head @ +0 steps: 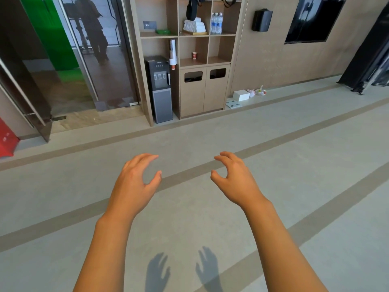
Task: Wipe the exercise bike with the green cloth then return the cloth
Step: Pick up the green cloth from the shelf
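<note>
My left hand (136, 182) and my right hand (233, 178) are held out side by side over the grey floor, fingers curled and apart, with nothing in either. A green cloth (163, 31) lies folded on the upper left shelf of the wooden shelf unit (179, 34) against the far wall, well beyond both hands. No exercise bike shows in this view.
A stack of white towels (194, 26) and water bottles (217, 23) sit on the shelves. A water dispenser (160, 89) stands at the unit's left. Glass doors (88, 60) are on the left, with a person behind them. Small boxes (241, 95) lie by the wall. Black equipment (370, 66) stands at right.
</note>
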A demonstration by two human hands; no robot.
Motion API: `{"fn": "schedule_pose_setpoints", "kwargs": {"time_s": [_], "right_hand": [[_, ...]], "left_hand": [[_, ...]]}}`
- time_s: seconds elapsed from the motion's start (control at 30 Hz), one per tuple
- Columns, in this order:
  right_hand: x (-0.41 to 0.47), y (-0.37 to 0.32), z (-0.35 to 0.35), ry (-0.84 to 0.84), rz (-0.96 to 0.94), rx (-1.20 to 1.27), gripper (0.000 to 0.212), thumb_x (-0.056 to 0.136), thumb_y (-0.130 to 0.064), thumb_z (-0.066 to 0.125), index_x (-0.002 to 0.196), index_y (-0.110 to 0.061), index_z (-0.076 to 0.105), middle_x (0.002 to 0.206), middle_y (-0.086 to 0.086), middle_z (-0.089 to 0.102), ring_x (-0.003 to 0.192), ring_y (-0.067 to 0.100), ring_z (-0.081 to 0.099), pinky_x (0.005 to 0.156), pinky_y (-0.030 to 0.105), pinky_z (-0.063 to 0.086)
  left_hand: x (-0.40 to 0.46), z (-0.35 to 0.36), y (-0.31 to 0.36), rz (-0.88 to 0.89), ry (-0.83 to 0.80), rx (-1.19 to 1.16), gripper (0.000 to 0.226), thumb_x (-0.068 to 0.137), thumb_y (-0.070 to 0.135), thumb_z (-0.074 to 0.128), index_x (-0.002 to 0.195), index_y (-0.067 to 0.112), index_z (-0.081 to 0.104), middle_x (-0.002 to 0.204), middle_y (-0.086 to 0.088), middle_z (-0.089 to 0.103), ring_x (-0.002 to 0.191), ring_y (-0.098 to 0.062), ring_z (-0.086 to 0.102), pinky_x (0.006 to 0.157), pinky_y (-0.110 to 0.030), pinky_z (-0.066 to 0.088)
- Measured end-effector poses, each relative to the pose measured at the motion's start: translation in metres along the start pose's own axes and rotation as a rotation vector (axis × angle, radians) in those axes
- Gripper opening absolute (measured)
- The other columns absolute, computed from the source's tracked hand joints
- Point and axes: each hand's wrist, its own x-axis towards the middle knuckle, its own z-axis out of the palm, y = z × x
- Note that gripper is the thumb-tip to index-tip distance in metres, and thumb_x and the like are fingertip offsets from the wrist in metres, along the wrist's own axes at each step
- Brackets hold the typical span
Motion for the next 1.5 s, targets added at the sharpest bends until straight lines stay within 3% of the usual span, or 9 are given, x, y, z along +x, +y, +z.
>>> {"fn": "schedule_pose_setpoints", "kwargs": {"time_s": [0.2, 0.37, 0.47, 0.63, 0.87, 1.03, 1.5], "right_hand": [[0.051, -0.002, 0.008, 0.003, 0.012, -0.014, 0.053, 0.1, -0.039, 0.06, 0.151, -0.022, 0.055, 0.162, -0.007, 0.043, 0.149, 0.015, 0.037, 0.12, 0.037, 0.037], [0.096, 0.019, 0.011, 0.001, 0.021, -0.006, 0.053, 0.1, -0.039, 0.06, 0.15, -0.021, 0.056, 0.162, -0.006, 0.043, 0.149, 0.016, 0.038, 0.121, 0.04, 0.038], [0.136, 0.035, 0.012, -0.002, 0.011, 0.008, 0.052, 0.101, -0.038, 0.06, 0.15, -0.02, 0.056, 0.163, -0.004, 0.042, 0.15, 0.016, 0.038, 0.122, 0.043, 0.037], [0.21, 0.065, -0.005, 0.018, -0.023, 0.031, 0.051, 0.102, -0.037, 0.06, 0.15, -0.02, 0.056, 0.163, -0.003, 0.043, 0.15, 0.016, 0.038, 0.122, 0.043, 0.037], [0.323, 0.132, -0.046, 0.057, -0.018, 0.065, 0.051, 0.102, -0.036, 0.06, 0.15, -0.019, 0.056, 0.162, -0.002, 0.044, 0.149, 0.018, 0.039, 0.122, 0.044, 0.037], [0.39, 0.161, -0.054, 0.028, -0.052, 0.062, 0.052, 0.102, -0.035, 0.062, 0.15, -0.02, 0.056, 0.163, -0.001, 0.043, 0.15, 0.02, 0.038, 0.123, 0.045, 0.036], [0.552, 0.165, -0.013, 0.009, -0.025, 0.038, 0.051, 0.102, -0.037, 0.062, 0.151, -0.023, 0.056, 0.164, -0.001, 0.042, 0.15, 0.021, 0.038, 0.122, 0.046, 0.038]], "left_hand": [[0.05, 0.019, -0.026, 0.012, 0.005, -0.025, 0.041, 0.096, 0.028, 0.071, 0.136, 0.026, 0.065, 0.139, 0.007, 0.06, 0.131, -0.019, 0.054, 0.108, -0.029, 0.04], [0.095, 0.047, -0.031, 0.026, -0.028, -0.03, 0.041, 0.096, 0.028, 0.07, 0.137, 0.025, 0.064, 0.14, 0.006, 0.059, 0.133, -0.02, 0.054, 0.111, -0.036, 0.044], [0.13, 0.064, -0.033, 0.013, -0.029, -0.017, 0.042, 0.097, 0.029, 0.069, 0.138, 0.025, 0.064, 0.142, 0.007, 0.058, 0.134, -0.019, 0.052, 0.111, -0.033, 0.041], [0.198, 0.095, -0.02, -0.007, -0.014, 0.013, 0.044, 0.096, 0.031, 0.068, 0.14, 0.027, 0.063, 0.144, 0.008, 0.057, 0.136, -0.017, 0.05, 0.111, -0.028, 0.036], [0.314, 0.156, 0.011, 0.018, -0.006, 0.02, 0.043, 0.097, 0.03, 0.067, 0.139, 0.029, 0.063, 0.144, 0.01, 0.057, 0.136, -0.017, 0.051, 0.114, -0.035, 0.041], [0.368, 0.186, 0.015, 0.012, 0.025, 0.031, 0.042, 0.097, 0.028, 0.068, 0.139, 0.028, 0.063, 0.14, 0.013, 0.057, 0.132, -0.015, 0.053, 0.111, -0.032, 0.041], [0.516, 0.219, -0.056, -0.054, -0.033, 0.057, 0.044, 0.099, 0.031, 0.066, 0.143, 0.031, 0.06, 0.147, 0.011, 0.055, 0.139, -0.015, 0.048, 0.112, -0.033, 0.04]]}}
